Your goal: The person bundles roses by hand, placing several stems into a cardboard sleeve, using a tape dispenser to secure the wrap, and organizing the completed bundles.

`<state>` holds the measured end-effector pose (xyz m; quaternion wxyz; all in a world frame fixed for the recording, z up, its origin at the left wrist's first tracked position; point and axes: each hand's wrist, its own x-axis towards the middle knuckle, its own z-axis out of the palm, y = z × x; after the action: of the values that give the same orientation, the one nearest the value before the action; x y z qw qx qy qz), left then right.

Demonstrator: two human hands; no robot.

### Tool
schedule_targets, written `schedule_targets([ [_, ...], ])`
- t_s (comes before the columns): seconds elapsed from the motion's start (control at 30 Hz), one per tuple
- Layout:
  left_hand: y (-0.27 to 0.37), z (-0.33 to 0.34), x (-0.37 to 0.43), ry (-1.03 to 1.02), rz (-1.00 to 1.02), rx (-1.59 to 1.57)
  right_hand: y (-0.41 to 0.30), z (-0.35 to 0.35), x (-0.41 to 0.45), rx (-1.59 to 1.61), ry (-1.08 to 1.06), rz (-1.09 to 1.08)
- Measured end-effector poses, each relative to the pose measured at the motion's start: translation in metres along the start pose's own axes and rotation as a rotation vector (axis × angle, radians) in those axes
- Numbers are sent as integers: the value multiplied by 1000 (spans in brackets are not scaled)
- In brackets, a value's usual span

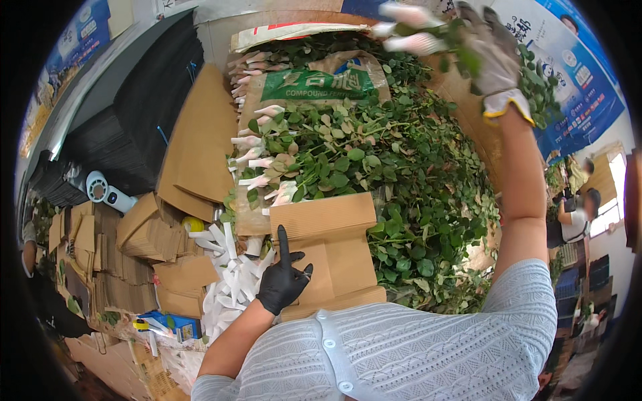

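My right hand, in a pale glove with dark fingertips, is raised at the upper right and holds several leafy rose stems whose buds are sleeved in white foam netting; motion blurs them. In a black glove, my left hand rests on creased corrugated cardboard, its index finger stretched out and nothing visible in it. Beyond the cardboard lies a big heap of leafy rose stems, netted buds towards the left. Across the heap lies a printed woven fertilizer sack.
White foam sleeves are piled left of my left hand. Further left are stacked cardboard pieces, a blue box, a handheld fan and black stacked sheets. Other people are at the far left and right edges.
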<state>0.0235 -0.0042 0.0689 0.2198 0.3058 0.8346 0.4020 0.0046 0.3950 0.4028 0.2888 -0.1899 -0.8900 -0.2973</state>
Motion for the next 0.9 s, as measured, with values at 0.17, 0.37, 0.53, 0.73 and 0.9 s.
schedule_targets([
  [0.17,5,0,-4,-23,-13,-27,-117,46,-26,220,37,-586],
  [0.37,10,2,2,-65,-31,-8,-238,158,-108,427,-629,-672],
  [0.53,8,-1,5,-89,-27,-50,-262,183,-121,321,-759,-725],
  [0.73,-2,4,1,-6,31,-33,-147,92,-35,691,-411,-277],
  [0.9,3,5,0,-17,143,39,-57,94,7,626,226,-341],
])
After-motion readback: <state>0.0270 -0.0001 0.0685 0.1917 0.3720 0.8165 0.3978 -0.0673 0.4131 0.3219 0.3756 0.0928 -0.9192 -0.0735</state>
